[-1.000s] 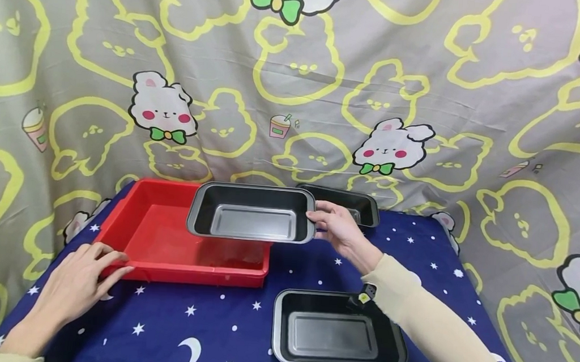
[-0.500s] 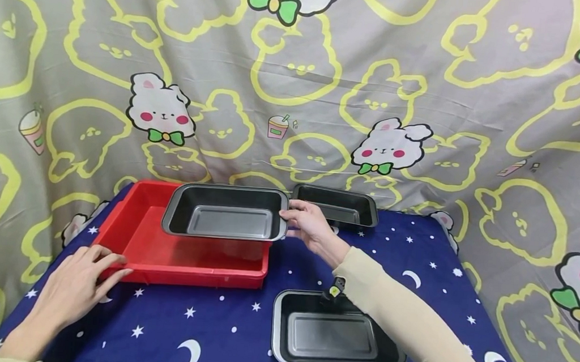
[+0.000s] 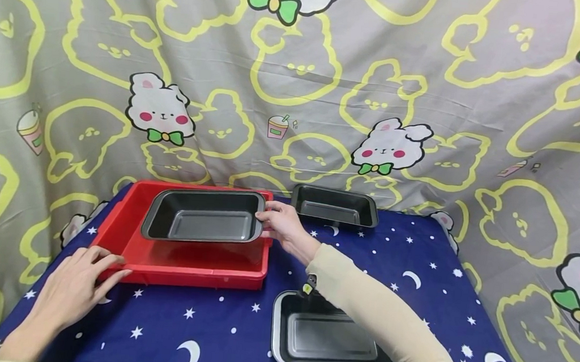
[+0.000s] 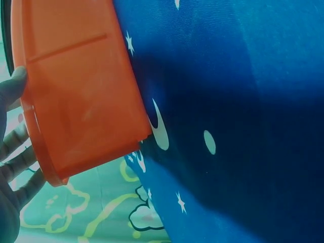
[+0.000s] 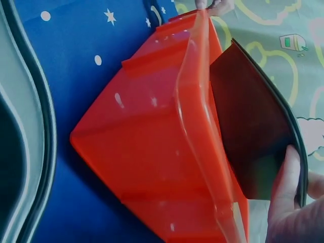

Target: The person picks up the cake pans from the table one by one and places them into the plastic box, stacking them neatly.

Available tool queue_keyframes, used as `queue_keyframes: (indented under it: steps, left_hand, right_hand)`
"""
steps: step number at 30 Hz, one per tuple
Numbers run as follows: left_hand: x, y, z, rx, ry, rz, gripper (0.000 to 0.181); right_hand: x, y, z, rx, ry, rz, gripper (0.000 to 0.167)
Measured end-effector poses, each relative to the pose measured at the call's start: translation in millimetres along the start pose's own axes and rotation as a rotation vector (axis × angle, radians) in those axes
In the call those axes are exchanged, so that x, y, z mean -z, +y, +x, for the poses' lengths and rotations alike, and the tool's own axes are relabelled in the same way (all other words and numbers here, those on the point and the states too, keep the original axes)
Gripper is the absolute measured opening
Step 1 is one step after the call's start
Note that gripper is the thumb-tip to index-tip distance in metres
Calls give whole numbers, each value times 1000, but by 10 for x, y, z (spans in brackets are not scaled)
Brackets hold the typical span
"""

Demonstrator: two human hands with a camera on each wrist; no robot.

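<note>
A dark loaf pan [image 3: 203, 223] is held by its right end in my right hand [image 3: 286, 228], over the red tray [image 3: 185, 275]. The right wrist view shows my thumb on the outer side of the loaf pan [image 5: 248, 121], under its rim. Part of the loaf pan dips behind the red tray's wall [image 5: 136, 131] there; whether it touches the tray's floor I cannot tell. My left hand [image 3: 77, 281] grips the tray's rim at the front left corner. In the left wrist view, thumb and fingers of the left hand [image 4: 12, 162] lie at the orange-looking rim.
A second loaf pan [image 3: 336, 207] stands at the back, right of the tray. Nearer the front lies a third loaf pan [image 3: 329, 337], partly covered by my right sleeve [image 3: 377, 307]. A blue star-patterned cloth [image 3: 236, 341] covers the table; a printed curtain [image 3: 218, 56] hangs behind.
My right hand has carried the loaf pan leftward and slightly lower, from the tray's right side to over its middle. The back loaf pan is now uncovered. My left hand stays at the rim.
</note>
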State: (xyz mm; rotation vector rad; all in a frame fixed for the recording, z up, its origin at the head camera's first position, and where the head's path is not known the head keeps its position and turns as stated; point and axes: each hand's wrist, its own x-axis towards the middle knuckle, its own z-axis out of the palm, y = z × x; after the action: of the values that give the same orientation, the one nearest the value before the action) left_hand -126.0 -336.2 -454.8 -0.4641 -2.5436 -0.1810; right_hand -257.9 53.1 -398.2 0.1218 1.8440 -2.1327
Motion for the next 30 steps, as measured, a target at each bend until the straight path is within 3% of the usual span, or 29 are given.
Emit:
queue_keyframes:
  steps: [14, 30]
  left_hand:
    - [3, -15, -25, -10, 27, -11, 30]
    - [-15, -22, -7, -36, 49, -26, 27]
  right_hand:
    - [-400, 170, 123, -23, -5, -9, 31]
    - [-528, 304, 184, -75, -21, -14, 33]
